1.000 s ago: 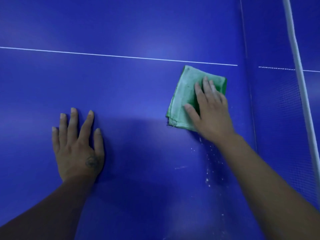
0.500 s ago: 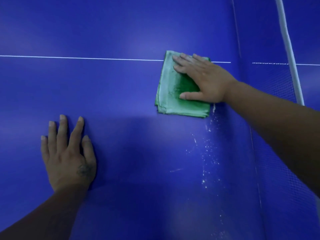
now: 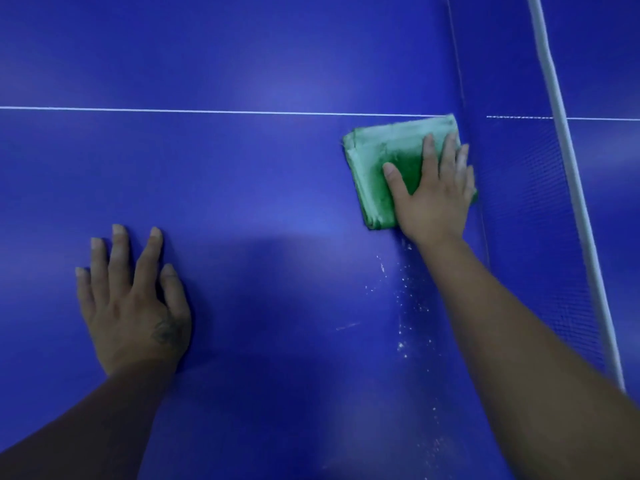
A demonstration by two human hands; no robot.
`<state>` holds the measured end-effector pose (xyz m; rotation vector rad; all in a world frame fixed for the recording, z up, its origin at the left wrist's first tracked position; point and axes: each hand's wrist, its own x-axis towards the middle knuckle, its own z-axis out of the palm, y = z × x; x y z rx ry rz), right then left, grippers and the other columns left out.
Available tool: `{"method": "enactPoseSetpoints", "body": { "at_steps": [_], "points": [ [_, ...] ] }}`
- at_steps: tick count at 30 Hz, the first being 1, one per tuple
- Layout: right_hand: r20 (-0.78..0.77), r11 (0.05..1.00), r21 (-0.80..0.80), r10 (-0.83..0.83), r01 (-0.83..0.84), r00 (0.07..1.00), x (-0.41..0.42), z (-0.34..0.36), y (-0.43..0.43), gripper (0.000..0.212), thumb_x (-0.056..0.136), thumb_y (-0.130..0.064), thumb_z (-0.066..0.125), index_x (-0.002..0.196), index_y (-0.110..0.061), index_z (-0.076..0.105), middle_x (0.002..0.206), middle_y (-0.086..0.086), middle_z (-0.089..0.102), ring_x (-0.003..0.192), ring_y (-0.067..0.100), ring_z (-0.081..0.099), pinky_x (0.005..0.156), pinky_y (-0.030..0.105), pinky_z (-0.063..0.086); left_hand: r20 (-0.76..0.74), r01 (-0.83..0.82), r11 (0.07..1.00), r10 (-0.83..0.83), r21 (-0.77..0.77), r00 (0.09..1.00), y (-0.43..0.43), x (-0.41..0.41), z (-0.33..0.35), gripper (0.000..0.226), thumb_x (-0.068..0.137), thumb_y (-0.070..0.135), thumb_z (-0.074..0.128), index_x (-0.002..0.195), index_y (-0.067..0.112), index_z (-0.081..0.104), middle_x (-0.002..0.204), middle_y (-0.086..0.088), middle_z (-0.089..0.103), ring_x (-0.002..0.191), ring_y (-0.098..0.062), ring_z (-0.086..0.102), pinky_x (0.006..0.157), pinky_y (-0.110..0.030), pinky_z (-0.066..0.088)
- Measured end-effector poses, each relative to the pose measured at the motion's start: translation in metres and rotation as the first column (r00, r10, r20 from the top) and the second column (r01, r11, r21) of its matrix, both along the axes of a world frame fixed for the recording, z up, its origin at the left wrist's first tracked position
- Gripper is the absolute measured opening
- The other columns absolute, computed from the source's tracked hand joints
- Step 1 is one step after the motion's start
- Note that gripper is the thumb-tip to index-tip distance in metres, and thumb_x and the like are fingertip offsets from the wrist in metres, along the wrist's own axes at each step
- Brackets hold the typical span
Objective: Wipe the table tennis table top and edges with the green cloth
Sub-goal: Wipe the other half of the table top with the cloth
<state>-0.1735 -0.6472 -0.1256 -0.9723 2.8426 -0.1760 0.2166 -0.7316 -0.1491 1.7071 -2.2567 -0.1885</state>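
Green cloth on blue table, beside net

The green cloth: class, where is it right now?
In the head view, the green cloth lies right of centre under the right hand, just below the white line, beside the net.

right hand: swung round, fingers went from pointing left to pointing away | green cloth: slid right beneath it, off the white line, against the net
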Motion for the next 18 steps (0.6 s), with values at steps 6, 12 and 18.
{"method": "enactPoseSetpoints", "body": {
  "at_steps": [6, 12, 18],
  "points": [
    [-0.056, 1.0, 0.029, 0.01, -0.008, 0.998, 0.091, -0.003, 0.079, 0.093, 0.104, -0.079, 0.028, 0.174, -0.02, 0.017, 0.183, 0.011, 0.004, 0.169, 0.032, 0.004, 0.137, 0.05, 0.004, -0.013, -0.008, 1.0, 0.008, 0.0, 1.0, 0.0, -0.001, 0.002, 0.052, 0.112, 0.036, 0.039, 0.161, 0.024, 0.05, 0.176, -0.01, 0.031, 0.166, -0.033, 0.019, 0.134, -0.056, 0.012],
    [-0.041, 0.969, 0.071, 0.239, -0.236, 0.97, 0.053, -0.002, 0.03, 0.092, 0.103, -0.079, 0.03, 0.175, -0.024, 0.014, 0.183, 0.008, 0.003, 0.169, 0.032, 0.004, 0.137, 0.05, 0.001, -0.003, -0.005, 1.0, 0.005, -0.024, 1.0, 0.0, 0.001, 0.0, 0.051, 0.113, 0.036, 0.038, 0.161, 0.026, 0.049, 0.176, -0.009, 0.032, 0.165, -0.032, 0.02, 0.134, -0.056, 0.014],
    [-0.007, 0.981, 0.027, 0.19, -0.19, 0.982, -0.014, 0.0, -0.02, 0.093, 0.1, -0.083, 0.032, 0.174, -0.028, 0.016, 0.183, 0.005, 0.003, 0.169, 0.031, 0.003, 0.136, 0.052, 0.004, 0.006, -0.011, 1.0, 0.011, -0.027, 1.0, 0.001, 0.001, -0.001, 0.051, 0.113, 0.037, 0.039, 0.162, 0.028, 0.047, 0.177, -0.007, 0.03, 0.166, -0.03, 0.019, 0.134, -0.054, 0.012]
  ]
}}
